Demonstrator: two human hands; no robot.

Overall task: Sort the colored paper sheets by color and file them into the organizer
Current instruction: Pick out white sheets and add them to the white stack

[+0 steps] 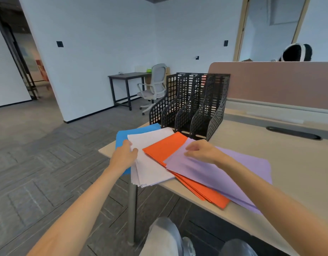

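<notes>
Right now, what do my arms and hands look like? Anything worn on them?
Both arms are bare as far up as the view shows, with no sleeves in sight. The left hand and right hand are bare too, with no gloves, watch, bracelet or rings visible.

blue sheets [120,137] mostly under white stack [152,167], orange stack [167,146] partly under purple sheets [215,170]

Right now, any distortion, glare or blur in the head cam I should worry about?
Head view: wide-angle bend, walls lean, forearms stretch near the bottom; soft even light, no glare on the purple sheets or orange sheets; organizer sharp, floor texture smeared lower left.
</notes>
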